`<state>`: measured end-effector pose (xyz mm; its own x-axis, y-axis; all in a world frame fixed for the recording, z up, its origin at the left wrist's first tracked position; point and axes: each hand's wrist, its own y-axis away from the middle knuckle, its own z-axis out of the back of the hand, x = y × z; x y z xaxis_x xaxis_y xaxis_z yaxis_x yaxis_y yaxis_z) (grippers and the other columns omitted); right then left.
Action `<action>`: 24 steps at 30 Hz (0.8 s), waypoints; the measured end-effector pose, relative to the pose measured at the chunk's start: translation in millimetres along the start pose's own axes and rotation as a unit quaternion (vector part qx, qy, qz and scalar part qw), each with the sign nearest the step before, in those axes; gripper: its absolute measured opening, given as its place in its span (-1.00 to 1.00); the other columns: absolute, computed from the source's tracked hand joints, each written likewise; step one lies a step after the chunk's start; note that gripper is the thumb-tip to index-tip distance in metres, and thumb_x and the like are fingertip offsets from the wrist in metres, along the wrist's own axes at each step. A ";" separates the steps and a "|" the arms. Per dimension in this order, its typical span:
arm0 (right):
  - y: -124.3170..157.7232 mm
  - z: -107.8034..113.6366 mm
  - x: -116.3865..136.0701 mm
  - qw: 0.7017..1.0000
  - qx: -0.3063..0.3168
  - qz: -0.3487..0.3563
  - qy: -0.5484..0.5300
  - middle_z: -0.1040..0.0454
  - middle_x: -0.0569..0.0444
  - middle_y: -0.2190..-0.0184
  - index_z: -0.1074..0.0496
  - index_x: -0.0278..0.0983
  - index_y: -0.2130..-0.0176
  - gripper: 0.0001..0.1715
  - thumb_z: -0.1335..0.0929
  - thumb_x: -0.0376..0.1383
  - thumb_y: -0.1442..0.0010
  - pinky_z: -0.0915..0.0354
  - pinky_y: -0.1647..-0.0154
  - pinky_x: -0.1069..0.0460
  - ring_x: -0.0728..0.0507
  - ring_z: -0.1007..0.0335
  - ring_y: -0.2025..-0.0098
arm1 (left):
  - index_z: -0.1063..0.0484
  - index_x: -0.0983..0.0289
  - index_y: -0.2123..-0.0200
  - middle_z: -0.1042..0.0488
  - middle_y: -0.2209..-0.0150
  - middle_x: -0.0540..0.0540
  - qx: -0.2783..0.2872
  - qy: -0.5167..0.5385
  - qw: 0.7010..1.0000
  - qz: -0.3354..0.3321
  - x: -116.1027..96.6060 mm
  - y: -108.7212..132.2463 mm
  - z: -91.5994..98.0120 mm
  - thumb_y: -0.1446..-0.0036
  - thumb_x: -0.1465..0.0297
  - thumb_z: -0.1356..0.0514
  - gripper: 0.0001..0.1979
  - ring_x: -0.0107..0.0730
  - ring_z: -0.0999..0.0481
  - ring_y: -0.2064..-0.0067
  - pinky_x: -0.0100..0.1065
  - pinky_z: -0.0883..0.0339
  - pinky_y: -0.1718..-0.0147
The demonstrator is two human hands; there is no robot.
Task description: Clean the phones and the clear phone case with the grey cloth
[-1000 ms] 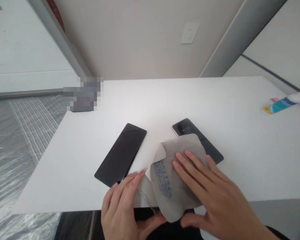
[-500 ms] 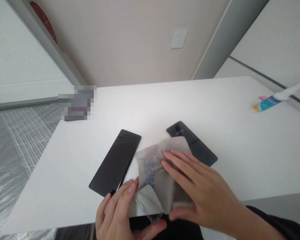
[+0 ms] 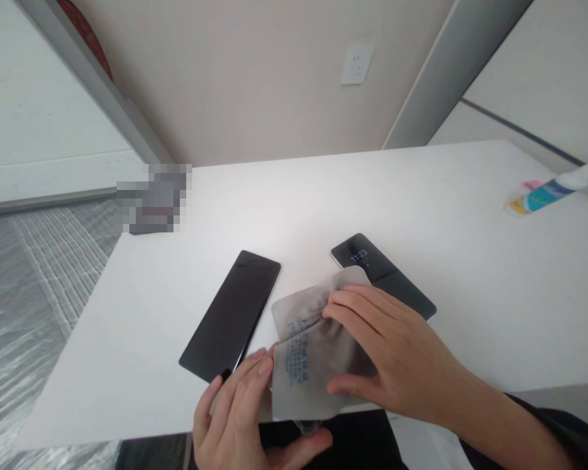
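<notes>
At the front edge of the white table, my left hand point(image 3: 242, 418) grips a clear case, mostly covered by a grey cloth point(image 3: 318, 365) with blue printing. My right hand point(image 3: 389, 352) lies over the cloth, its fingers bunching the fabric and its thumb against it. A black phone point(image 3: 232, 313) lies screen up just beyond my left hand. Another phone point(image 3: 396, 281), its screen showing 11:23, lies partly behind the cloth and my right hand.
A bottle point(image 3: 543, 196) with a white nozzle and blue label is at the table's right side. A blurred-out object point(image 3: 159, 202) sits at the back left corner. The wall behind has a socket point(image 3: 357, 64).
The cloth now covers most of the clear case, which showed more before. The fingers of my right hand have curled in more. The view has shifted slightly.
</notes>
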<state>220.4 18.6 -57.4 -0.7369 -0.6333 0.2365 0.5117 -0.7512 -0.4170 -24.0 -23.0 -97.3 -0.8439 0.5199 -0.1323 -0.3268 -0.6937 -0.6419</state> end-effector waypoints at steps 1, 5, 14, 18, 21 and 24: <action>0.0 -0.3 -0.9 1.000 0.001 0.002 0.007 -0.62 -0.27 -0.02 -0.56 -0.46 -0.05 -0.12 -0.13 0.24 -0.54 -0.55 -0.17 -0.24 -0.33 -0.57 -0.09 | -0.47 0.43 -0.02 -0.74 0.26 0.39 -0.006 0.006 1.000 0.014 -0.9 0.2 -0.3 -0.43 -0.13 -0.11 -0.34 -0.03 -0.69 0.28 -0.08 -0.31 0.09; -1.4 -0.8 -2.6 1.000 0.004 0.005 0.023 -0.63 -0.24 -0.01 -0.58 -0.42 -0.04 -0.13 -0.14 0.25 -0.54 -0.55 -0.17 -0.22 -0.33 -0.57 -0.08 | -0.45 0.39 -0.05 -0.75 0.23 0.35 -0.002 0.016 1.000 0.015 -3.4 1.0 -0.7 -0.43 -0.12 -0.12 -0.37 -0.06 -0.70 0.24 -0.10 -0.31 0.05; 26.9 -8.4 41.5 0.991 0.037 0.093 0.093 -0.44 0.03 -0.36 -0.47 -0.34 -0.30 -0.48 -0.19 -0.13 -0.61 -0.41 -0.27 -0.07 -0.19 -0.33 -0.38 | -0.20 0.42 -0.43 -0.75 0.21 0.22 0.001 0.024 1.000 -0.003 0.4 7.0 1.2 -0.45 -0.10 -0.10 -0.20 -0.03 -0.68 0.22 -0.09 -0.30 -0.01; 31.4 -7.6 36.6 0.990 0.051 0.048 0.120 -0.29 -0.08 -0.46 -0.33 -0.43 -0.41 -0.03 -0.06 0.26 -0.55 -0.36 -0.29 -0.24 -0.32 -0.23 -0.45 | -0.19 0.42 -0.44 -0.75 0.17 0.24 0.004 0.026 1.000 0.007 0.5 6.4 1.5 -0.40 -0.11 -0.17 -0.15 -0.02 -0.68 0.19 -0.10 -0.30 -0.03; 29.3 -7.1 35.5 0.988 0.057 0.084 0.115 -0.31 -0.02 -0.45 -0.37 -0.39 -0.39 -0.21 -0.16 0.13 -0.58 -0.36 -0.30 -0.16 -0.25 -0.24 -0.45 | -0.21 0.40 -0.44 -0.75 0.13 0.25 0.003 0.028 1.000 0.005 1.3 7.0 1.1 -0.44 -0.10 -0.11 -0.20 -0.03 -0.68 0.19 -0.11 -0.31 -0.03; 28.2 -5.3 36.5 0.987 0.069 0.111 0.096 -0.34 0.11 -0.44 -0.38 -0.29 -0.40 -0.21 -0.10 0.17 -0.60 -0.40 -0.27 -0.08 -0.14 -0.29 -0.42 | -0.15 0.43 -0.48 -0.74 0.20 0.21 -0.002 0.022 1.000 -0.010 1.8 8.5 0.5 -0.45 -0.08 -0.08 -0.18 -0.04 -0.65 0.24 -0.11 -0.32 -0.03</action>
<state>205.5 -24.7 -65.2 -0.6631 -0.7482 -0.0223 0.7154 -0.6247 -0.3129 -28.5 -28.1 -102.6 -0.8175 0.5552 -0.1532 -0.3408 -0.6808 -0.6484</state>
